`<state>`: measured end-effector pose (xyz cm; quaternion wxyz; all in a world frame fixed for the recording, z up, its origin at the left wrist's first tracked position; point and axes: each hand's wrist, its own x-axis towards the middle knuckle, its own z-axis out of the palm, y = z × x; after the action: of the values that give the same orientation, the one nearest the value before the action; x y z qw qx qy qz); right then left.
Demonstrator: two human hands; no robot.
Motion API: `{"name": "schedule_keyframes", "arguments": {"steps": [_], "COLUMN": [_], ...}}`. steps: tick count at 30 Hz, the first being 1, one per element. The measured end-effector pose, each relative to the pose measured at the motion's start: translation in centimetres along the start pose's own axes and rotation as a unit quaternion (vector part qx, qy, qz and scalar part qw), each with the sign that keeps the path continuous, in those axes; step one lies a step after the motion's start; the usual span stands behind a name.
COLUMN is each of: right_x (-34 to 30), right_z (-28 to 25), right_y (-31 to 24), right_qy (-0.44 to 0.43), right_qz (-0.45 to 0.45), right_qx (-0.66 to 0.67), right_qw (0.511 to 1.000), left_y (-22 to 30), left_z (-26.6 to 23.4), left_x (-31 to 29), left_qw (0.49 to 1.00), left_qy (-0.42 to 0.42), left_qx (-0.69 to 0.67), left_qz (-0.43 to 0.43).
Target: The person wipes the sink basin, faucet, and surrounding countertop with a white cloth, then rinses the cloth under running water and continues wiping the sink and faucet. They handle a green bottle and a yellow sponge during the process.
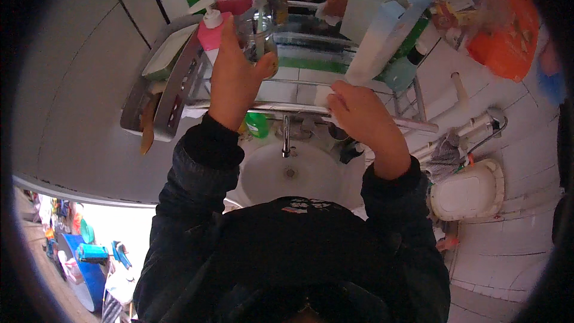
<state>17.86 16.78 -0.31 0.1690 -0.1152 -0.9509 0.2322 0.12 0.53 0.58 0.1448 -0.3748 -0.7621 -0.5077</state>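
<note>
My left hand (234,84) is raised at the shelf under the mirror. Its thumb lies across the front of a clear glass jar (260,45), with the fingers along the jar's left side, partly hidden. A toothbrush (259,3) stands up out of the jar. Just left of the fingers is a pink bottle (210,36) with a white pump. My right hand (366,110) is closed at the metal shelf rail (275,107). A white wad (323,94), like cloth or tissue, shows at its fingertips, and the mirror reflects it too.
Below the rail is a white sink (263,173) with a chrome tap (286,134). A green container (257,125) stands behind it. On the left hangs a grey basket (170,104). Tall pale boxes (376,39) and an orange bag (505,42) are at right.
</note>
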Motion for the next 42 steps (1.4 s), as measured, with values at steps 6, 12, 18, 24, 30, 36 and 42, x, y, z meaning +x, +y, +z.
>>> {"name": "schedule_keyframes", "arguments": {"steps": [6,12,18,24,30,36,42], "right_x": [-3.7,-9.0,-14.7,-13.8,-10.4,-8.1,-6.7], "right_z": [-1.1,-1.1,4.6,8.2,7.2,7.0,10.0], "right_y": [0.4,2.3,9.0,12.1,9.6,7.3,4.8], "right_qy": [0.215,0.614,0.354,0.258,0.292,0.327,0.239], "right_qz": [-0.012,-0.023,-0.206,-0.016,0.059,0.025,-0.14], "right_qx": [0.077,0.154,-0.186,-0.187,-0.212,-0.177,-0.18], "right_qw": [0.974,0.774,0.893,0.948,0.931,0.928,0.944], "left_y": [1.8,2.0,1.0,0.4,0.4,0.3,0.8], "left_z": [-1.3,-0.4,2.2,3.1,3.2,3.8,3.7], "left_x": [-2.3,-4.3,-5.4,-5.8,-5.6,-6.0,-5.7], "left_qw": [0.963,0.953,0.948,0.94,0.936,0.934,0.937], "left_qy": [0.132,0.029,-0.006,-0.037,-0.053,-0.031,-0.049], "left_qx": [0.149,0.094,0.194,0.228,0.227,0.233,0.238], "left_qz": [0.179,0.286,0.251,0.25,0.262,0.268,0.252]}}
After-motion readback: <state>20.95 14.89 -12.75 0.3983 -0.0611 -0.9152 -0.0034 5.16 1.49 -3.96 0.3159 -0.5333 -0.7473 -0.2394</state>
